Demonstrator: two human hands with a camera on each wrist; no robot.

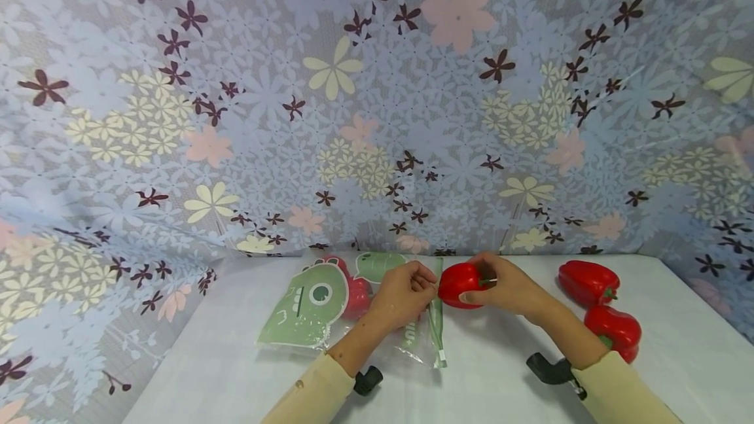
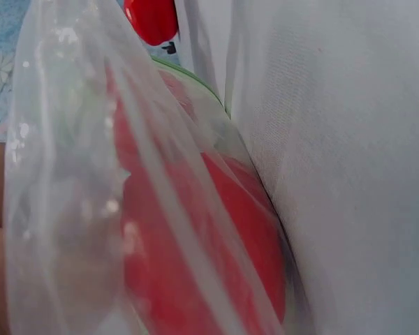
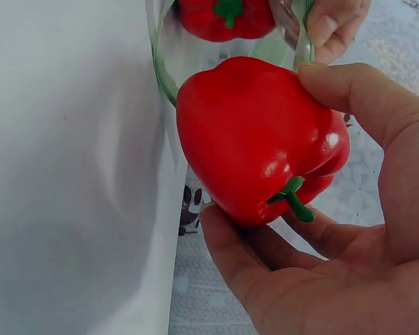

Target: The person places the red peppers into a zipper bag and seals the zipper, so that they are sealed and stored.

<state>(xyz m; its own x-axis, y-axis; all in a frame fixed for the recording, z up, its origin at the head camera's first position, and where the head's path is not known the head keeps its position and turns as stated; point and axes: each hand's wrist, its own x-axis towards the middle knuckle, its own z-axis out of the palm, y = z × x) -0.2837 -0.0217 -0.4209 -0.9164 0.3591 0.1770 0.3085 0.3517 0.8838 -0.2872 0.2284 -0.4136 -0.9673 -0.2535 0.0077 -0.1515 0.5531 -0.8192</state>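
Note:
A clear zip bag point(image 1: 306, 319) with a green cartoon print lies on the white table, its mouth facing right. Inside it are red bell peppers, one point(image 2: 174, 258) showing through the plastic in the left wrist view. My left hand point(image 1: 399, 294) pinches the upper edge of the bag's mouth. In my right hand point(image 1: 508, 285) is another red bell pepper point(image 3: 258, 139), gripped between thumb and fingers with its green stem toward the palm. That pepper is right at the opening, and a pepper point(image 3: 227, 17) in the bag shows beyond it.
Two more red bell peppers lie on the table at the right, one farther back point(image 1: 588, 281) and one nearer point(image 1: 615, 329), beside my right forearm. A flower-patterned cloth point(image 1: 377, 116) rises behind the white table point(image 1: 200, 358). Black wrist mounts point(image 1: 550, 370) stick out below the sleeves.

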